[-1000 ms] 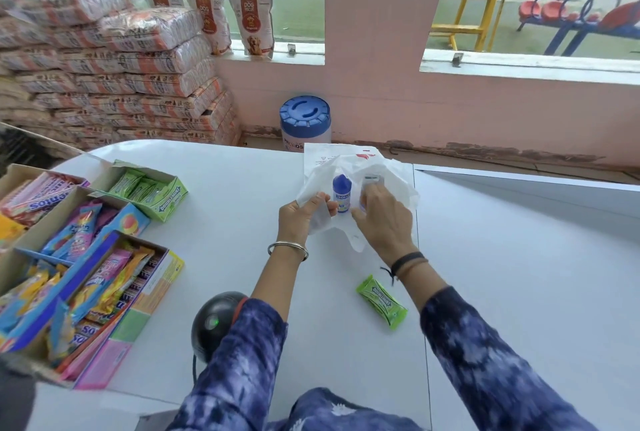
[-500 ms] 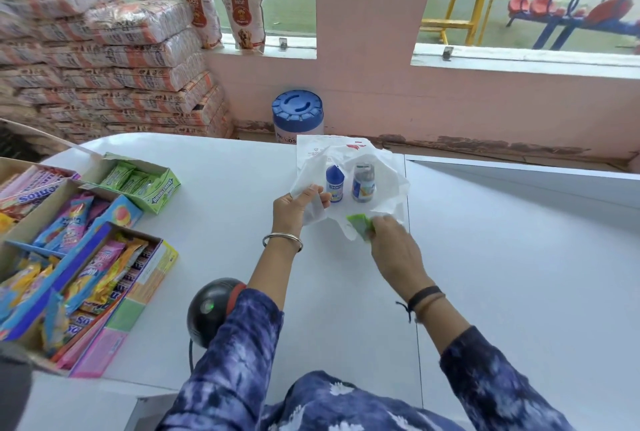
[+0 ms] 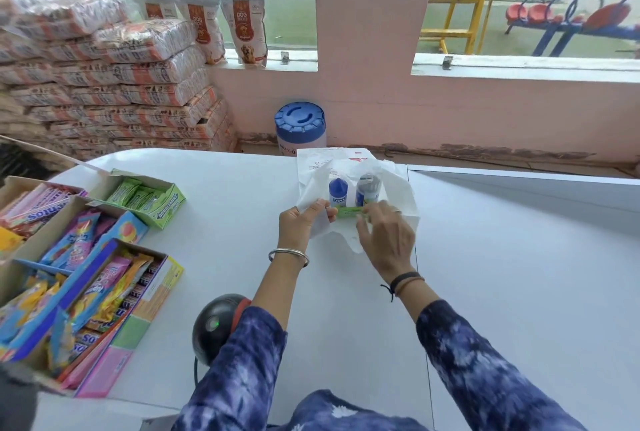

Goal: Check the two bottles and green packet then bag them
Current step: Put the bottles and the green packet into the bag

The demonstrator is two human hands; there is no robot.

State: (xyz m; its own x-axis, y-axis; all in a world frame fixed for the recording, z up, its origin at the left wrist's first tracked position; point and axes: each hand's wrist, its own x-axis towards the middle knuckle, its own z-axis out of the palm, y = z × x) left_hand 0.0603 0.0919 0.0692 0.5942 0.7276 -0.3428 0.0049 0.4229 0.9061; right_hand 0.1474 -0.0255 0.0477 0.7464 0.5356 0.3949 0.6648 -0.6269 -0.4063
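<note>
White table (image 3: 242, 195) beside pink wall (image 3: 450, 108)

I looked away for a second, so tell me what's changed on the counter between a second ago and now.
The right hand left the bottles, picked up the green packet from the near counter and carried it to the mouth of the bag, where it holds it now. The left hand still grips the bag's edge. Both bottles, the blue one and the grey one, stay upright inside. The scanner and snack boxes haven't moved.
</note>
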